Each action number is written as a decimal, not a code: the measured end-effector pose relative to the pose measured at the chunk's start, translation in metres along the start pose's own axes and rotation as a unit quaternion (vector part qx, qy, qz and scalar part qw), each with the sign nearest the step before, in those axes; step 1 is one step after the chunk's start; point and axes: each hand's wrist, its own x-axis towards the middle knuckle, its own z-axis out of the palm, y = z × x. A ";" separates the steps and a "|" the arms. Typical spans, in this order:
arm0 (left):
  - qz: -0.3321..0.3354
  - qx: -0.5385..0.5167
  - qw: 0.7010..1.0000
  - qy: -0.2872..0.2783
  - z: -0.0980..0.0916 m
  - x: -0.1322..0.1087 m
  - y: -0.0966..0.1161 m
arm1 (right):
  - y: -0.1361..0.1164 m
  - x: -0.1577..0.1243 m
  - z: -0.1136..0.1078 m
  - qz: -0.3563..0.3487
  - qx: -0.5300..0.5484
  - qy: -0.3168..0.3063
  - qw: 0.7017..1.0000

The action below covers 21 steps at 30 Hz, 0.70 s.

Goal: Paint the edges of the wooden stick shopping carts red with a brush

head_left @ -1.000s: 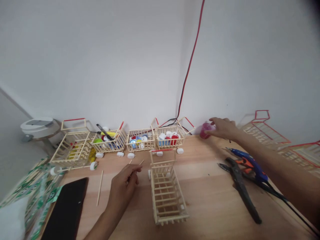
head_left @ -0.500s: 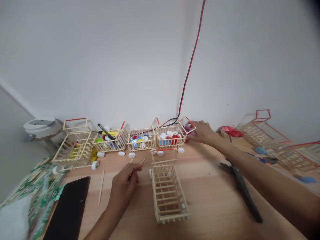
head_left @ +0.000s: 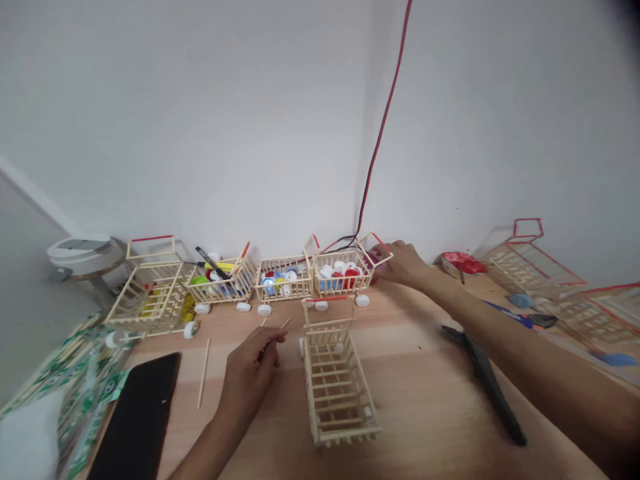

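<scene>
A wooden worktop runs along a white wall, seen from the person's own viewpoint. Near the middle of the worktop's near half, the left hand (head_left: 246, 365) is curled, its fingers and thumb pinching thin wooden sticks (head_left: 285, 324) whose two tips poke out past the fingertips. Just right of that hand lies a small shopping cart made of pale wooden sticks (head_left: 337, 381), with its open top facing up and its red-topped handle end pointing toward the wall. The right arm stretches to the far edge, where the right hand (head_left: 404, 264), with its fingers loosely apart, reaches the side of a second wooden cart filled with bottle caps (head_left: 340, 273). A dark pink object (head_left: 372, 262) sits by those fingertips, but whether the hand grips it cannot be told. Two more wooden carts (head_left: 153, 291) (head_left: 217, 283) and a third holding caps (head_left: 283, 280) stand along the wall to the left. A loose stick (head_left: 203, 373) and a black phone (head_left: 135, 417) lie at the near left, with black-handled pliers (head_left: 487, 383) at the right.
</scene>
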 end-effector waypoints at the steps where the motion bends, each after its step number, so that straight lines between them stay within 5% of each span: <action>1: 0.000 0.000 1.000 -0.001 0.000 0.000 0.001 | 0.000 0.000 0.000 -0.002 0.001 0.001 1.000; 13: 0.005 0.003 1.000 0.002 0.001 -0.001 -0.003 | 0.016 -0.001 0.001 -0.011 0.042 0.004 0.999; 17: 0.002 0.017 1.000 -0.001 0.000 -0.001 -0.002 | 0.061 -0.005 -0.020 0.034 0.061 0.007 0.998; 21: -0.004 0.022 1.000 0.003 0.000 -0.001 -0.001 | 0.127 -0.015 -0.030 0.154 0.056 0.013 0.986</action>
